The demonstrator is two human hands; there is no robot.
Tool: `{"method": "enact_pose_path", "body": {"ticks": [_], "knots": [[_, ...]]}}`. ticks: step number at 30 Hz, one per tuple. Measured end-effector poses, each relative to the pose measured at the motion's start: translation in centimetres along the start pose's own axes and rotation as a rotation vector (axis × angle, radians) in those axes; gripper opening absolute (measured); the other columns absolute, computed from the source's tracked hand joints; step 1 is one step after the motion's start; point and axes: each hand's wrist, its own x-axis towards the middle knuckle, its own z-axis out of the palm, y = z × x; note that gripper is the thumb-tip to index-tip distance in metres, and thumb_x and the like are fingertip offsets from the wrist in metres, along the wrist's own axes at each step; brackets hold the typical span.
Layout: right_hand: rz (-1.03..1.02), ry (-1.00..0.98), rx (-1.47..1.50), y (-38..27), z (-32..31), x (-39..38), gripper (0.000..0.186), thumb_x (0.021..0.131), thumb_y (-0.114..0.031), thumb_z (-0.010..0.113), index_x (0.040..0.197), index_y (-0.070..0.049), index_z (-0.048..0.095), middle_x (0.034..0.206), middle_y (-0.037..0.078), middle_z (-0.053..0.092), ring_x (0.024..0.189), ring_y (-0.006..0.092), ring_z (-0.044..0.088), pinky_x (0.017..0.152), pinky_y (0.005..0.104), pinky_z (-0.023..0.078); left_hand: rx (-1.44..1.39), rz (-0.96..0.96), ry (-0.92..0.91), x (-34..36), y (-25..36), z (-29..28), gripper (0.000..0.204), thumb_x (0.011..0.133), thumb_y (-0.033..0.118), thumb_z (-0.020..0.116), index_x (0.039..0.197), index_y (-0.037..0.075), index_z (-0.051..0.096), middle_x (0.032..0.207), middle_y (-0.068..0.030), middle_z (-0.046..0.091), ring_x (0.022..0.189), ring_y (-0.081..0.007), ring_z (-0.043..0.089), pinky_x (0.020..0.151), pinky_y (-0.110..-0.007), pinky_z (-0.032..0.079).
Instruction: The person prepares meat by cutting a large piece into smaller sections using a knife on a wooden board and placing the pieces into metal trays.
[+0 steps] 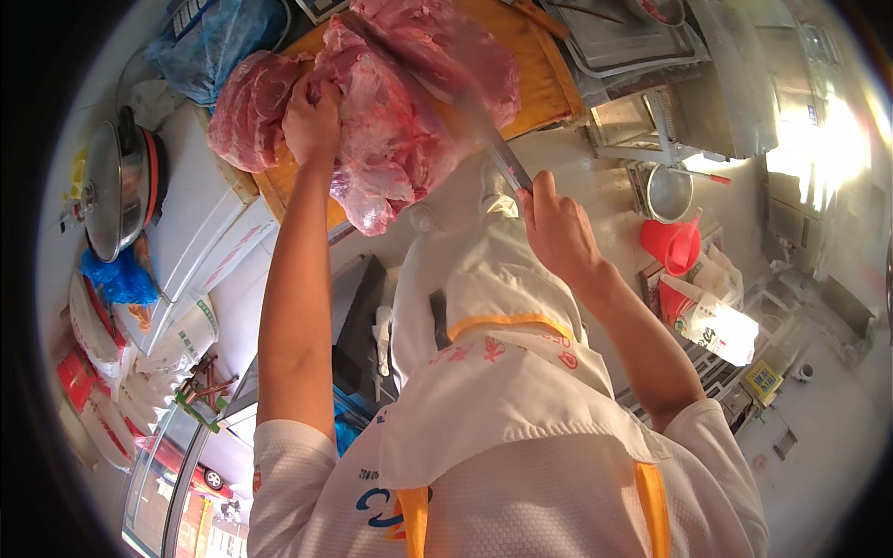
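Observation:
A large piece of raw meat (386, 130) lies across a wooden cutting board (535, 60) at the top of the view, overhanging its near edge. My left hand (312, 121) presses on the meat at its left part, fingers bent into the flesh. In my right hand (561, 228), closed around the handle, is a long knife (505, 160). Its blade slants up and left into the meat, and a smudge blurs part of it. At the left end the meat spreads in thick folds (251, 112).
Left of the board are a blue plastic bag (223, 46) and a pan with a glass lid (116, 191). Metal trays (633, 37) stand at the right. Further right, lower down, are a metal pot (670, 193) and a red bucket (662, 240).

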Motion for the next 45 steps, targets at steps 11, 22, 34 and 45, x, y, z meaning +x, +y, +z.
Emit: {"method": "enact_pose_path", "body": {"ticks": [11, 22, 34, 45], "knots": [[0.211, -0.175, -0.127, 6.7, 2.0, -8.6, 0.018, 0.108, -0.017, 0.051, 0.111, 0.000, 0.047, 0.077, 0.030, 0.069, 0.073, 0.0530, 0.069, 0.066, 0.0611, 0.055, -0.019, 0.059, -0.041, -0.2, -0.2, 0.0, 0.048, 0.098, 0.043, 0.065, 0.132, 0.010, 0.073, 0.123, -0.0218, 0.076, 0.116, -0.0442, 0.071, 0.101, -0.050, 0.054], [0.024, 0.091, 0.094, 4.2, 2.4, -3.8, 0.026, 0.113, -0.024, 0.053, 0.102, -0.003, 0.040, 0.068, 0.025, 0.063, 0.065, 0.0530, 0.062, 0.057, 0.0618, 0.047, 0.077, 0.598, 0.252, -2.8, 6.0, -3.7, 0.024, 0.098, 0.021, 0.074, 0.117, 0.008, 0.074, 0.112, -0.0137, 0.076, 0.099, -0.0367, 0.069, 0.091, -0.049, 0.054], [-0.002, 0.037, 0.163, 6.0, 1.6, -3.8, 0.025, 0.112, -0.022, 0.055, 0.105, -0.001, 0.042, 0.071, 0.026, 0.066, 0.065, 0.0522, 0.064, 0.056, 0.0616, 0.048, 0.483, 0.887, -0.387, -15.2, 8.2, 2.7, 0.033, 0.076, 0.019, 0.076, 0.109, 0.016, 0.073, 0.100, -0.0030, 0.067, 0.107, -0.0303, 0.059, 0.095, -0.051, 0.047], [-0.007, -0.108, 0.156, 2.6, 4.7, -1.3, 0.016, 0.104, -0.010, 0.054, 0.111, 0.001, 0.044, 0.078, 0.029, 0.070, 0.076, 0.0526, 0.070, 0.068, 0.0612, 0.054, 0.546, 0.925, -0.516, -14.2, 9.3, 0.8, 0.028, 0.080, 0.021, 0.076, 0.107, 0.015, 0.079, 0.100, -0.0036, 0.072, 0.109, -0.0312, 0.058, 0.097, -0.048, 0.046]]}}
